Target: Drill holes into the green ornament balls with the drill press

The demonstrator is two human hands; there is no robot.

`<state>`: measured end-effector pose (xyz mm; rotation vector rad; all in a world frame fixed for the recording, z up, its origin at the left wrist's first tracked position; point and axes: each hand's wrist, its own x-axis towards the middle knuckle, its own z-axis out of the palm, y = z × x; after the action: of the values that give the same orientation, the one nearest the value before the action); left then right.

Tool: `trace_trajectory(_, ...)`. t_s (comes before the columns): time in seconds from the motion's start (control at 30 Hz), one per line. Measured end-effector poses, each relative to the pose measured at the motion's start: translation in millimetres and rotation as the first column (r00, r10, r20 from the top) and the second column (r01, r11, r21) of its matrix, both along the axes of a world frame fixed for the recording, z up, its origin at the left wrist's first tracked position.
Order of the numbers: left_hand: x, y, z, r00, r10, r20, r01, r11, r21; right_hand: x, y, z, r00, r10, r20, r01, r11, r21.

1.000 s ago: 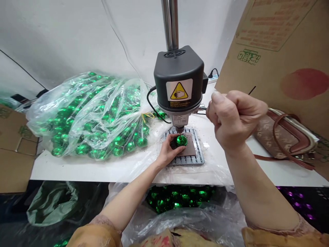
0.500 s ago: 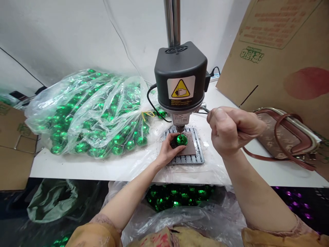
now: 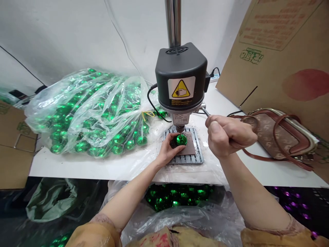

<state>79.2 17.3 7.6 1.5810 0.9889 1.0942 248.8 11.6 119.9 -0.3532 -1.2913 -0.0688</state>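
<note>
My left hand (image 3: pixel 168 150) grips a shiny green faceted ball (image 3: pixel 182 140) from its left side, thumb in front and fingers behind. The ball rests on a brown square board (image 3: pixel 190 145) over the slotted metal base (image 3: pixel 199 158) of a small drill press (image 3: pixel 181 75). Right above the ball is the drill chuck (image 3: pixel 180 128), its thin bit at the ball's top; how deep it reaches I cannot make out. To the right of the machine, my right hand (image 3: pixel 228 135) is closed around the feed lever (image 3: pixel 204 109), whose outer end is hidden in the fist.
A tied clear bag (image 3: pixel 89 113) of green balls lies left on the white table (image 3: pixel 64 164). An open plastic bag with more green balls (image 3: pixel 180 197) sits below the front edge. At right are a brown handbag (image 3: pixel 275 137) and a large cardboard box (image 3: pixel 277 68).
My right hand has moved slightly down and left with the lever, showing more of its rod. The left hand and the ball have stayed in place.
</note>
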Motion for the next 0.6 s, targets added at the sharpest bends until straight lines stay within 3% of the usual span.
trace_trajectory(0.1, -0.2, -0.6, 0.3, 1.0, 0.006, 0.004, -0.006, 1.0, -0.003, 0.5, -3.4, -5.2, 0.996, 0.073, 0.055, -0.074, 0.997, 0.022)
trace_trajectory(0.2, 0.4, -0.4, 0.6, 1.0, 0.009, 0.009, -0.009, 1.0, -0.003, -2.7, -8.6, 4.1, 0.997, 0.081, -0.002, -0.081, 0.996, -0.029)
trace_trajectory(0.37, 3.3, -2.9, 5.3, 0.998, 0.065, -0.006, -0.065, 0.998, 0.023, -7.3, -6.3, 56.3, 0.979, 0.066, -0.195, -0.131, 0.931, -0.34)
trace_trajectory(0.47, -4.8, -19.5, 14.6, 0.979, 0.159, -0.127, -0.144, 0.983, 0.118, -6.3, 0.0, 79.2, 0.965, 0.114, -0.236, -0.206, 0.885, -0.417)
trace_trajectory(0.53, -18.8, -41.1, 23.1, 0.953, 0.105, -0.283, -0.053, 0.981, 0.187, -5.2, 2.1, 83.6, 0.961, 0.127, -0.247, -0.225, 0.877, -0.424)
trace_trajectory(0.6, -37.9, -68.5, 30.9, 0.863, -0.116, -0.492, 0.247, 0.946, 0.209, -4.5, 2.3, 82.5, 0.965, 0.124, -0.229, -0.213, 0.883, -0.419)
